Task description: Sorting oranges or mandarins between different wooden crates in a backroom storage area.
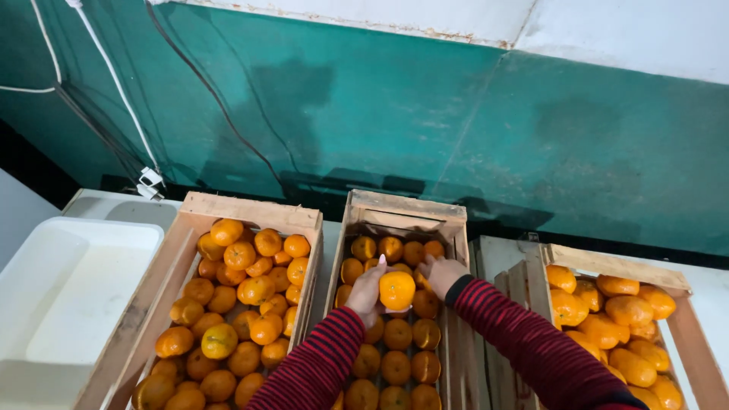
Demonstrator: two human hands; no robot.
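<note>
Three wooden crates of orange mandarins stand side by side below a green wall. My left hand (367, 291) cups one mandarin (396, 289) over the middle crate (406, 206). My right hand (443, 275) reaches into the same crate, its fingers resting on the fruit near the far right side; whether it grips one is not visible. Both arms wear sleeves striped red and black.
The left crate (250, 211) is heaped with mandarins, and so is the right crate (616, 266). A white plastic tub (45, 304) sits at the far left. Black and white cables (114, 83) run down the green wall (425, 121) behind the crates.
</note>
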